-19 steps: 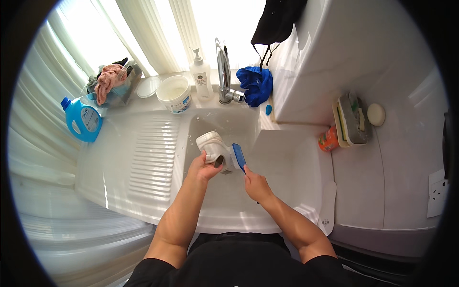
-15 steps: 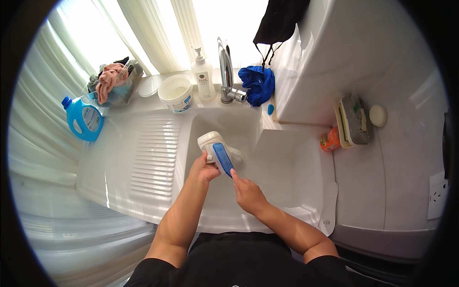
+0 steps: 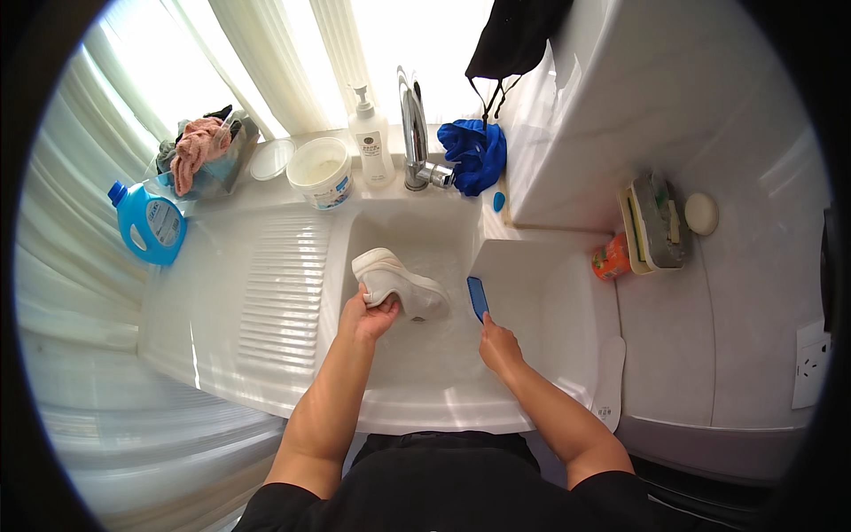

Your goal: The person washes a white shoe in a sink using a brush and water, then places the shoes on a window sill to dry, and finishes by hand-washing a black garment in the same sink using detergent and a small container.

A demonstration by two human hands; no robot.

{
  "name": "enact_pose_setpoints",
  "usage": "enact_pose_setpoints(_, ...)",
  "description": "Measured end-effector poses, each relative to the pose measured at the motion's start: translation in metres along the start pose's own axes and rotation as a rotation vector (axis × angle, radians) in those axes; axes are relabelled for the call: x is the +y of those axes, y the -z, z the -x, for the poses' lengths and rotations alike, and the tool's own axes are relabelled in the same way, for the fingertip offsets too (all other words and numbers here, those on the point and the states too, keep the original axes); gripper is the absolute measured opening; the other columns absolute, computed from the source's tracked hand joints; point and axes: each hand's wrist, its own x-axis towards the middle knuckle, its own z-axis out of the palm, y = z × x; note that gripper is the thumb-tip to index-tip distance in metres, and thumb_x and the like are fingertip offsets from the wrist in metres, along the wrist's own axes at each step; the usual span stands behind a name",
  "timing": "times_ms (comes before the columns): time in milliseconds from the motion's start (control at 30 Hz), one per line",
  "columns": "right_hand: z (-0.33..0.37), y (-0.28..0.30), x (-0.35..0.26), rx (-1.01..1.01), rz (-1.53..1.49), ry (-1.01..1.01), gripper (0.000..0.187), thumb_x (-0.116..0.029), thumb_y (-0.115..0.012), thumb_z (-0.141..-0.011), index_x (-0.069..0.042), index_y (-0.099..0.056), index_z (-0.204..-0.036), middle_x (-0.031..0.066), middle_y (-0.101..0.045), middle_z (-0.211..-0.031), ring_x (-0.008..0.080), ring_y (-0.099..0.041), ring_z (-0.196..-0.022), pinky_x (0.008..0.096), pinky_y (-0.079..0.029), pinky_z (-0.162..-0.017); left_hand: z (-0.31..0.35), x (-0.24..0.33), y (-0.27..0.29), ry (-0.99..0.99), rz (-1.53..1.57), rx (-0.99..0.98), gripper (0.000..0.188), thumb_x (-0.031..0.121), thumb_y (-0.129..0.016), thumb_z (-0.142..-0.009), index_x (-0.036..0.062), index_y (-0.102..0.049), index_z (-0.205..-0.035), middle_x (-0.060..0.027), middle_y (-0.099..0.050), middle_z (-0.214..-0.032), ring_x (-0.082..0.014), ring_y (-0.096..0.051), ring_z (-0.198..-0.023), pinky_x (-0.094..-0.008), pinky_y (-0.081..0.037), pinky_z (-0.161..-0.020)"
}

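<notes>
A white shoe (image 3: 395,285) is tilted over the white sink (image 3: 461,415), its far end low by the water in the basin. My left hand (image 3: 369,319) is closed around the near end of the shoe, at its opening. To the right, my right hand (image 3: 501,346) grips the handle of a blue brush (image 3: 478,299). The brush is apart from the shoe, with its blue back showing and its bristles hidden. Part of my left fingers is hidden behind the shoe.
A ridged washboard (image 3: 285,284) adjoins the basin on the left. Along the back stand a white tub (image 3: 321,177), a pump bottle (image 3: 372,151), a chrome faucet (image 3: 415,133) and a blue cloth (image 3: 474,155). A blue detergent jug (image 3: 151,226) is far left; an insole (image 3: 610,381) lies right.
The brush has come off the shoe and moved right with my right hand. The shoe has turned in my left hand, shifting slightly left, and more of it shows.
</notes>
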Motion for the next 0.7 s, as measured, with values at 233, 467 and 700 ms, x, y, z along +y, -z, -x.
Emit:
enact_pose_setpoints(233, 0.025, 0.002, -0.040, 0.138, -0.347, 0.233, 0.040, -0.014, -0.047, -0.090, -0.007, -0.047, -0.130, 0.0193, -0.058, -0.072, 0.0348, -0.057, -0.066, 0.0408, -0.046, -0.063, 0.003, 0.001, 0.003, -0.029, 0.052, -0.032, 0.026, 0.026, -0.038, -0.097, 0.0129, -0.055, -0.113, -0.0046, -0.060, -0.103, -0.0226, -0.059, -0.094, -0.0420, -0.041, -0.093)
enact_pose_setpoints(467, 0.017, 0.001, -0.090, 0.306, -0.235, 0.481, 0.043, -0.012, -0.049, -0.089, -0.006, -0.044, -0.132, 0.0214, -0.059, -0.080, 0.0374, -0.058, -0.073, 0.0444, -0.045, -0.066, 0.007, -0.005, 0.006, -0.050, 0.005, -0.060, 0.030, 0.026, -0.043, -0.096, 0.0049, -0.049, -0.116, -0.0108, -0.054, -0.114, -0.0270, -0.052, -0.104, -0.0431, -0.041, -0.093)
enact_pose_setpoints(700, 0.023, -0.005, -0.071, 0.130, -0.110, 0.398, 0.043, -0.011, -0.047, -0.089, -0.006, -0.044, -0.132, 0.0217, -0.059, -0.078, 0.0388, -0.057, -0.072, 0.0443, -0.046, -0.066, 0.002, -0.003, 0.011, -0.065, 0.049, -0.017, 0.028, 0.022, -0.046, -0.094, 0.0045, -0.051, -0.116, -0.0110, -0.055, -0.112, -0.0272, -0.053, -0.103, -0.0447, -0.041, -0.094)
